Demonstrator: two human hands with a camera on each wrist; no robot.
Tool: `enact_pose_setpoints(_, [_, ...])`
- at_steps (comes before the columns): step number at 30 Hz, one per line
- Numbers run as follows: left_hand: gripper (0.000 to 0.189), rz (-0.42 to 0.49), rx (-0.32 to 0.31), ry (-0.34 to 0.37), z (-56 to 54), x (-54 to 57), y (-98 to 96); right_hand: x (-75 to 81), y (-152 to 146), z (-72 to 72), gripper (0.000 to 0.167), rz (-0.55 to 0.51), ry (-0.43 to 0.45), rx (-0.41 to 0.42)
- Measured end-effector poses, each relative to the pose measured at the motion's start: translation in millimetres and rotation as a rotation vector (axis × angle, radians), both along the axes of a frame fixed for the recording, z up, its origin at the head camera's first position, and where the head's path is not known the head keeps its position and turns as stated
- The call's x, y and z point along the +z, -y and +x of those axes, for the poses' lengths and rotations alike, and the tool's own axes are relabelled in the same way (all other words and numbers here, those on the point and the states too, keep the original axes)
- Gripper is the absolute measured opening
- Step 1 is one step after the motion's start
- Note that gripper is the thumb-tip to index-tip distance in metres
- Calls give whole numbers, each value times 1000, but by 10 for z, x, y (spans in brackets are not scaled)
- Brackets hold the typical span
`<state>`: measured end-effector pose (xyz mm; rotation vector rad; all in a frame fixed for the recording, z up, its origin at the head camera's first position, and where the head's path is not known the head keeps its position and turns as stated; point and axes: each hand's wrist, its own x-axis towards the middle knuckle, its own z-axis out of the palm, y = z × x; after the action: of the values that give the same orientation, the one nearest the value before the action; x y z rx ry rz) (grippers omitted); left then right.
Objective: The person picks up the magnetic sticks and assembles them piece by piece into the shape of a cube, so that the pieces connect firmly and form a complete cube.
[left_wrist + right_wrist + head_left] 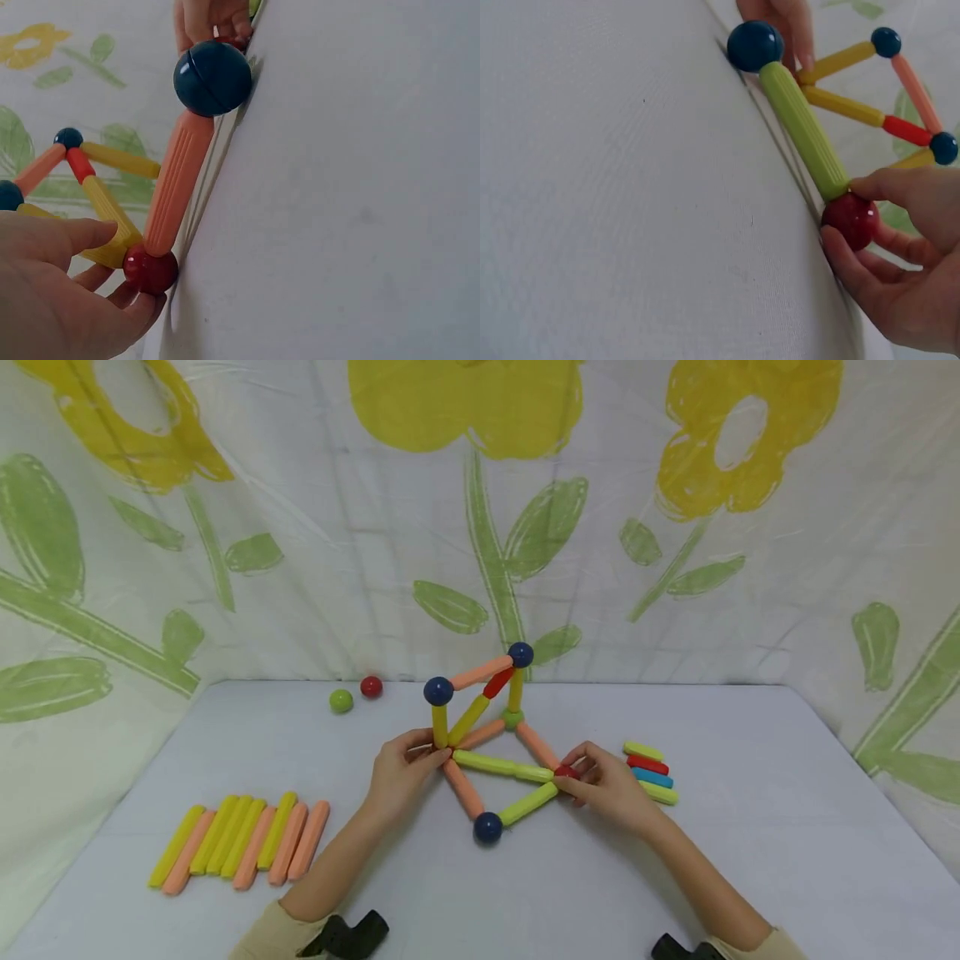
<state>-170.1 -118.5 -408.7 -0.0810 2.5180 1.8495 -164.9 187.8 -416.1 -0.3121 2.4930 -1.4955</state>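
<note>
A structure of sticks and balls stands mid-table. My left hand (401, 772) grips the red ball (150, 270) at its left corner. At the right corner my right hand (611, 789) pinches another red ball (851, 221), joined to a green stick (806, 131). A longer green bar (502, 766) spans between the two red balls. The front corner is a blue ball (487, 827), and the back one a green ball (513, 719). Two raised blue balls, left (438, 691) and right (521, 654), carry a pink stick (482, 673). A yellow-and-red diagonal (471, 718) slants beneath it.
A row of several yellow and pink sticks (240, 839) lies at the left. Short green, red and blue pieces (651, 774) lie beyond my right hand. A loose green ball (341, 700) and red ball (371, 687) sit near the back edge, before a flowered curtain (322, 568).
</note>
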Motion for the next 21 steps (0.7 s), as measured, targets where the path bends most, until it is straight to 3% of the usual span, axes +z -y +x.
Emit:
enact_pose_setpoints(7, [42, -5, -55, 13, -268, -62, 68, 7, 100, 58, 31, -2, 18, 103])
enact_pose_setpoints(15, [42, -30, -139, -13, -367, -73, 104, 148, 139, 16, 23, 32, 54, 240])
enact_pose_setpoints(18, [41, -26, -158, -12, -386, -72, 119, 276, 110, -70, 19, 93, -27, 227])
enact_pose_setpoints(21, [39, -17, -168, -14, -402, -75, 129, 443, 93, -158, 21, 132, -162, 117])
